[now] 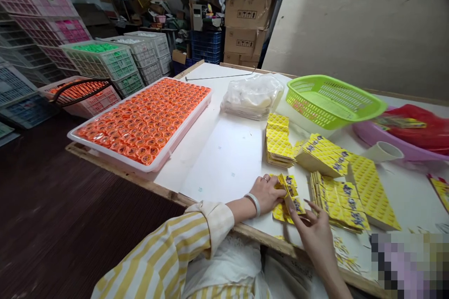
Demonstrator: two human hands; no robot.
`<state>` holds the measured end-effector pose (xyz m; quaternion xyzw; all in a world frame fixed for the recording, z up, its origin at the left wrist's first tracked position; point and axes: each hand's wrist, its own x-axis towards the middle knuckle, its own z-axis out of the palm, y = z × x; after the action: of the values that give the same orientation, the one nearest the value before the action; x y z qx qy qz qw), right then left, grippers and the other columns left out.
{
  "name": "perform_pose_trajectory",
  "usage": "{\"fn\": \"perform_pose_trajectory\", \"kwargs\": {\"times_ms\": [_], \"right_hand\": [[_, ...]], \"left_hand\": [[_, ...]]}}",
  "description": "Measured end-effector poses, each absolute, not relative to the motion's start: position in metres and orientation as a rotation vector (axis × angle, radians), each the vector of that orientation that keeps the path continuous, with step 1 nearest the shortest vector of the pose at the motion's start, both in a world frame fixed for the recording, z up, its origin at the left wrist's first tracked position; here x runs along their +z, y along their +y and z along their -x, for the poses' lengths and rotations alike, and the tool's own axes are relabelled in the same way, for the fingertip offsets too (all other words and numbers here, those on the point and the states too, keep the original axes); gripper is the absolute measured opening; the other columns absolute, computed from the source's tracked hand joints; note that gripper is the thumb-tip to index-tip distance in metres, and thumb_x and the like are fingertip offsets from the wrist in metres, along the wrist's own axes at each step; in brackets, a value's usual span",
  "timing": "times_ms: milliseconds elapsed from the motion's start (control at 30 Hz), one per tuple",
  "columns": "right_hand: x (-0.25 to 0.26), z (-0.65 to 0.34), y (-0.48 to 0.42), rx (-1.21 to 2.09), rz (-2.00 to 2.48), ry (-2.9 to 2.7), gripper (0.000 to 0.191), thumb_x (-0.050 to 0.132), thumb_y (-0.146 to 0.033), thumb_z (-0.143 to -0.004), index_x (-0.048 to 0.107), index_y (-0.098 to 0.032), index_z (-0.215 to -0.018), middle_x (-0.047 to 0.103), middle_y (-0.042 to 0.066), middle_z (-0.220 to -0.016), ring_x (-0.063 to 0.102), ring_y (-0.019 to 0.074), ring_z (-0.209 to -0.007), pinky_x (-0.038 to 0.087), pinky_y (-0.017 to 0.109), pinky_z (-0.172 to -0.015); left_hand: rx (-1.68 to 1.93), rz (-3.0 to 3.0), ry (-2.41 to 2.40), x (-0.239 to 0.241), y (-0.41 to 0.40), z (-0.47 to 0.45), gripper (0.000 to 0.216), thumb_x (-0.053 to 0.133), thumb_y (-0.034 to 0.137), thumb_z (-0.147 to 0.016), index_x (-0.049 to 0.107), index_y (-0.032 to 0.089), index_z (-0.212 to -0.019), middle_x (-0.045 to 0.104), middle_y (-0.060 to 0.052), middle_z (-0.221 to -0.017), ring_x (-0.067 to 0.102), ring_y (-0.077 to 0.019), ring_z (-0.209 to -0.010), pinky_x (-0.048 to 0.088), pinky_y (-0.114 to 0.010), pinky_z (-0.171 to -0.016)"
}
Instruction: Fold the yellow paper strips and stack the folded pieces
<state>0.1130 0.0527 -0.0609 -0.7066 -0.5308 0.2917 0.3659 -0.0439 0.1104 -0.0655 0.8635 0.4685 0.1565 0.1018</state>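
"If I start at the far left, what is there?"

"Stacked plastic crates (101, 63) on the floor, then a white tray (159, 167) on the near left of the counter (191, 142), packed with orange-capped pieces (140, 117)."

"And to the right of that?"

"A white sheet (224, 159) lying flat, with a clear plastic bag (252, 98) at its far end."

"Where are the hands?"

"At the near edge, right of the sheet. The left hand (265, 195), with a ring and a pale bracelet, has its fingers closed on a folded yellow card (288, 196). Just beyond it stands a yellow stack (278, 142)."

"What about the right hand (315, 229)?"

"Its thumb meets the lower part of the card, and its index finger sticks out apart. I cannot tell whether it grips."

"Anything beside it?"

"Yellow bundles (340, 203) just to its right, near a long yellow block (373, 191). Behind them sits a green basket (329, 119)."

"And farthest right?"

"A pale tube (384, 151) lies in front of a purple basin (368, 136), which holds a red plastic bag (419, 126)."
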Motion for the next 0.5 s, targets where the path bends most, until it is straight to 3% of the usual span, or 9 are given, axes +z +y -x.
{"fn": "perform_pose_trajectory", "kwargs": {"times_ms": [67,167,333,500], "right_hand": [[-0.063,-0.110,0.046,0.553,1.856,-1.544,0.052,0.050,-0.064,-0.075,0.052,-0.017,-0.096,0.065,0.008,-0.077,0.062,0.0217,-0.067,0.048,0.032,-0.061],[-0.060,-0.099,0.047,0.197,1.838,-1.893,0.042,0.026,-0.053,-0.089,0.048,-0.021,-0.071,0.059,0.009,-0.068,0.055,0.0227,-0.067,0.043,0.035,-0.063],[-0.056,-0.087,0.049,0.125,1.804,-2.120,0.031,0.022,-0.029,-0.092,0.046,-0.022,-0.073,0.056,0.009,-0.072,0.049,0.0230,-0.070,0.038,0.035,-0.066],[-0.053,-0.087,0.044,0.120,1.860,-2.218,0.023,0.029,-0.019,-0.091,0.048,-0.022,-0.078,0.059,0.007,-0.076,0.051,0.0222,-0.074,0.037,0.033,-0.068]], "left_hand": [[0.456,-2.545,1.388,-0.065,0.110,0.044,0.023,0.047,0.039,-0.089,0.064,0.026,-0.099,0.048,-0.008,-0.112,0.044,-0.0260,-0.102,0.042,-0.040,-0.080],[0.468,-2.543,1.378,-0.065,0.108,0.045,0.022,0.048,0.037,-0.089,0.064,0.024,-0.098,0.049,-0.009,-0.111,0.044,-0.0259,-0.102,0.043,-0.040,-0.082],[0.517,-2.541,1.272,-0.065,0.105,0.051,0.017,0.049,0.029,-0.090,0.063,0.021,-0.096,0.051,-0.009,-0.114,0.045,-0.0228,-0.103,0.042,-0.038,-0.089],[0.562,-2.484,1.192,-0.066,0.103,0.054,0.012,0.049,0.019,-0.089,0.061,0.016,-0.091,0.054,-0.009,-0.111,0.048,-0.0215,-0.106,0.044,-0.036,-0.092]]}}
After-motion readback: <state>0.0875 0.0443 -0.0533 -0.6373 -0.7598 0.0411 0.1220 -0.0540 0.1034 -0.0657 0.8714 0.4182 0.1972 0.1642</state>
